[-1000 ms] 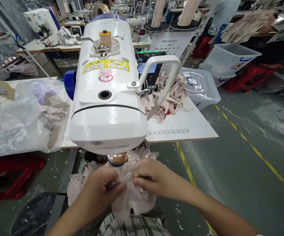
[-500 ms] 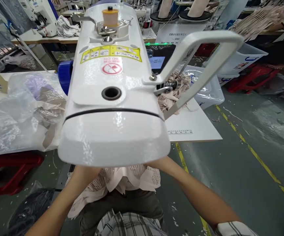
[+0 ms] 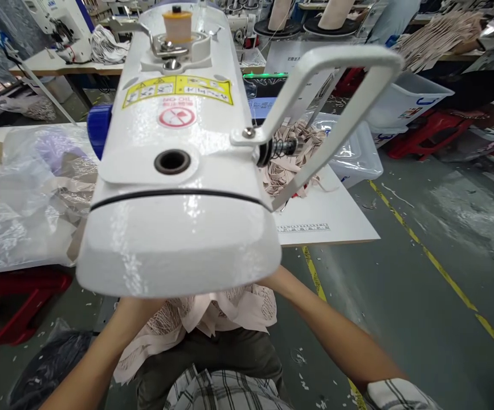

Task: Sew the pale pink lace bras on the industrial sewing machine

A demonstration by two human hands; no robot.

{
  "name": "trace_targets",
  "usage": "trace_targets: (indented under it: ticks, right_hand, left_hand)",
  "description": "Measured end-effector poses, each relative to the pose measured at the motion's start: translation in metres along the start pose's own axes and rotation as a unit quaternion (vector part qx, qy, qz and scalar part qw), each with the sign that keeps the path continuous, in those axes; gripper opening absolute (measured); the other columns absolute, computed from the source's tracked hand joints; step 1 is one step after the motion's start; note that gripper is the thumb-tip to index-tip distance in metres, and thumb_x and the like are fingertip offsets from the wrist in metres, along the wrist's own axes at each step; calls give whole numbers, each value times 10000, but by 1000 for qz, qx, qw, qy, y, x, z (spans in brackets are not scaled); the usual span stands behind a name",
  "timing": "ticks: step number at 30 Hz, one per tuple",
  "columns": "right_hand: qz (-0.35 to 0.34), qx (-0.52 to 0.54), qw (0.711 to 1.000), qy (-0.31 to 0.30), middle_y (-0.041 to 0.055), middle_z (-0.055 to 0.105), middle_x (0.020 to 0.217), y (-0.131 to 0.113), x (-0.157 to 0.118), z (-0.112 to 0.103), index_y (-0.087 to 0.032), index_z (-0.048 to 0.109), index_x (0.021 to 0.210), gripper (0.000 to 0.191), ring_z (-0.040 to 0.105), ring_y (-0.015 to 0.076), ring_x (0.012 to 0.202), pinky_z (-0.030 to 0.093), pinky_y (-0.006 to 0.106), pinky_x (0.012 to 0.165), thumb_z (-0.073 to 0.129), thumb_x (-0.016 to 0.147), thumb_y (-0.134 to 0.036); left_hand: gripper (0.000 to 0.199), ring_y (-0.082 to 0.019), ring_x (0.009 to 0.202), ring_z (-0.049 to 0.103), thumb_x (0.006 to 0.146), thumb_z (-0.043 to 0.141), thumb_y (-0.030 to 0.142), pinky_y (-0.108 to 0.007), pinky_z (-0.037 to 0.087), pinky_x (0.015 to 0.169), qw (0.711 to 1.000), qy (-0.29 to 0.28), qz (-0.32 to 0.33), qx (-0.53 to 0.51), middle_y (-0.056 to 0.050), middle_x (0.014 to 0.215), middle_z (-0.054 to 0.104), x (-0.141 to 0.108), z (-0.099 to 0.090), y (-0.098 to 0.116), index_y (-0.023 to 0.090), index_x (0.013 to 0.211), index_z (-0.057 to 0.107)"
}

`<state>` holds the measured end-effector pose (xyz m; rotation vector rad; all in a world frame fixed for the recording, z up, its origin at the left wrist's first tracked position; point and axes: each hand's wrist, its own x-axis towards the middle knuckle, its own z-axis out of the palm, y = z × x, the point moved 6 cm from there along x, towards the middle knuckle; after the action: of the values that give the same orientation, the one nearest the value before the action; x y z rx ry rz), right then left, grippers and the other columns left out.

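Observation:
The white head of a sewing machine (image 3: 178,239) fills the middle of the view and covers the fingers of both my hands. My left hand (image 3: 146,306) shows only at the wrist, under the machine's lower left edge. On the other side, my right hand (image 3: 274,279) reaches in beneath the lower right edge, its wrist just visible. Pale pink lace fabric (image 3: 212,313) drapes down between my wrists, over my lap. What either hand grips is hidden. A white lever frame (image 3: 341,119) sticks out from the machine's right side.
Beige fabric strips (image 3: 285,168) lie heaped behind the lever on the white tabletop (image 3: 336,213), which carries a printed ruler. Plastic-wrapped fabric (image 3: 28,210) covers the left side. A clear plastic bin (image 3: 355,156) stands beyond the table. A red stool (image 3: 20,302) is at lower left.
The machine and table appear shifted slightly left as my view turns. The lever frame sits a little differently against the machine. Both arms stay under the head, with the lace nearly unmoved.

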<state>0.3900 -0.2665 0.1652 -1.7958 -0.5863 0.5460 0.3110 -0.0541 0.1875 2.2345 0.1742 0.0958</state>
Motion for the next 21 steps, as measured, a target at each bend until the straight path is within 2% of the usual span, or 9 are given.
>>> trace_targets:
  ticks: [3,6,9,10,12,15,18,21]
  right_hand:
    - [29,57,997,47,106,647,1132,30,-6,6,-236,648,1129,531,596,280,985,499,413,876,772,718,-548]
    - [72,222,971,56,135,580,1311,78,-16,31,-240,515,1345,759,577,303,1140,473,437,967,767,712,-573]
    - [134,414,900,-14,165,638,1225,119,-31,70,-210,547,1317,801,620,333,1108,508,479,909,718,696,-686]
    - [146,452,879,-35,168,660,1189,126,-37,80,-205,589,1266,780,633,344,1089,517,494,889,746,667,-678]
    - [163,490,855,-50,149,699,1128,135,-46,90,-210,653,1162,666,659,342,1050,528,498,877,826,630,-571]
    - [181,516,837,-14,102,741,1038,143,-52,88,-221,672,1091,519,690,297,1007,535,452,893,855,651,-427]
    - [180,521,833,48,98,758,972,148,-52,73,-209,670,1073,496,699,290,998,537,432,897,827,679,-465]
    - [175,521,830,89,87,765,947,148,-51,57,-212,674,1055,506,702,298,993,539,426,897,842,646,-459]
  left_hand:
    - [502,-253,704,554,938,316,573,-358,471,691,1000,13,6,-1,-28,539,350,0,-8,2,257,579,468]
    - [468,-259,729,546,957,323,501,-373,463,728,999,27,15,30,-19,544,314,2,-14,4,260,565,408]
    - [398,-265,769,562,933,406,481,-370,472,734,997,35,28,60,-26,566,387,5,-14,7,260,604,446]
    - [377,-266,779,568,921,437,481,-366,475,734,996,39,32,68,-28,572,410,5,-13,9,260,616,465]
    - [346,-269,797,580,906,469,477,-362,478,739,995,40,40,77,-35,590,455,6,-11,13,259,641,510]
    - [361,-265,791,580,908,433,497,-351,476,713,994,39,55,80,-48,603,494,7,-8,20,261,667,563]
    - [391,-251,730,557,897,415,513,-334,452,651,994,37,60,85,-40,555,455,8,-6,24,265,626,549]
    - [354,-223,644,524,854,500,454,-309,401,582,994,35,50,92,-16,503,402,9,-4,20,259,559,487]
